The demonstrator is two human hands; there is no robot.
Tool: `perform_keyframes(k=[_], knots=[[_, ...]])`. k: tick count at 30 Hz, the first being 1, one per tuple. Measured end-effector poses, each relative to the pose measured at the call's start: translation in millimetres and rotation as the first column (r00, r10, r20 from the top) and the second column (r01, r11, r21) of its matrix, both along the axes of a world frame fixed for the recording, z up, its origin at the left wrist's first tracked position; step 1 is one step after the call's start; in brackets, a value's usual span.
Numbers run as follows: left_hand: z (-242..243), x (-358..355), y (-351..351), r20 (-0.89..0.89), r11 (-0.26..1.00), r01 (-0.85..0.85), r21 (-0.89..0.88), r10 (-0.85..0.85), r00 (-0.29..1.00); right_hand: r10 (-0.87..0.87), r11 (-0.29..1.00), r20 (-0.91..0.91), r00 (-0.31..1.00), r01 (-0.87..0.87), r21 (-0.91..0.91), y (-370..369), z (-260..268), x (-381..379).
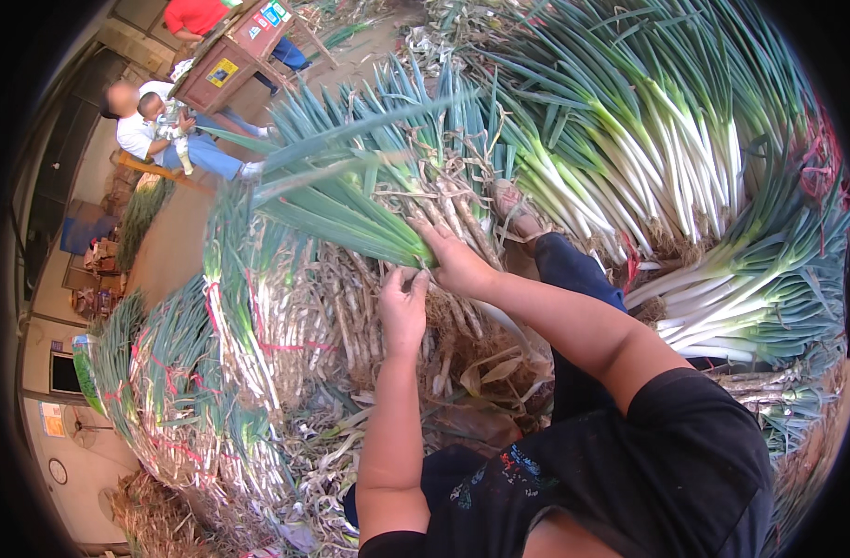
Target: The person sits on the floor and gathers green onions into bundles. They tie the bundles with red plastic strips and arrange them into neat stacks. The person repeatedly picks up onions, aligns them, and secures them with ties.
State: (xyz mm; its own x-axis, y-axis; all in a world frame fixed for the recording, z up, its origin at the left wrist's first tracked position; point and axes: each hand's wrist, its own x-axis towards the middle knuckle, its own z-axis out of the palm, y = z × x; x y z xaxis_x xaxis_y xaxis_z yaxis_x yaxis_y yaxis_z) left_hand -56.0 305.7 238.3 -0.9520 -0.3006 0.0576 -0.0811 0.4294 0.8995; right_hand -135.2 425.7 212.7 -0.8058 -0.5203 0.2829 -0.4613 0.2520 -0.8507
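Observation:
A large green onion [369, 222] slants across the middle of the view, its flat leaves fanned to the upper left. My right hand [461, 264] is closed around it where the leaves meet the stalk. Just below, my left hand [404, 307] has thumb and fingertips pinched together at the base of the leaves; exactly what they pinch is too small to tell. The onion's pale shank [505, 324] shows beneath my right wrist. Under and beyond my hands lies a row of unpeeled onions [351, 307] with brown, dry skins and roots.
Cleaned white-stemmed onions [676, 160] are heaped at right, with another pile [717, 307] nearer. Bundles tied with red strips [188, 376] stand at left. Peeled-off skins [327, 446] litter the floor. A seated person [142, 129] holds a child near a wooden desk [226, 59]; another person [195, 17] is behind it.

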Motion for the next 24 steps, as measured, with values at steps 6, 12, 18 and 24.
perform_keyframes(k=[6,12,18,24], knots=[[2.3,5.6,11.3,-0.093,0.991,-0.132,-0.019,0.129,0.987,-0.06,0.993,-0.045,0.997,0.055,-0.104,-1.6,5.8,7.7],[24.4,53.7,-93.2,-0.247,0.663,-0.213,0.718,0.529,0.812,-0.137,0.923,0.436,0.889,0.275,-0.27,19.3,18.3,-22.9],[-41.4,102.3,-16.3,0.264,0.929,0.302,0.215,-0.353,0.898,0.269,0.664,0.731,0.628,0.429,-0.613,30.6,17.0,-57.4],[-48.1,146.4,56.3,0.192,0.399,0.004,0.917,-0.45,0.872,0.041,0.724,0.8,0.599,0.534,-0.437,35.4,32.0,-49.0]])
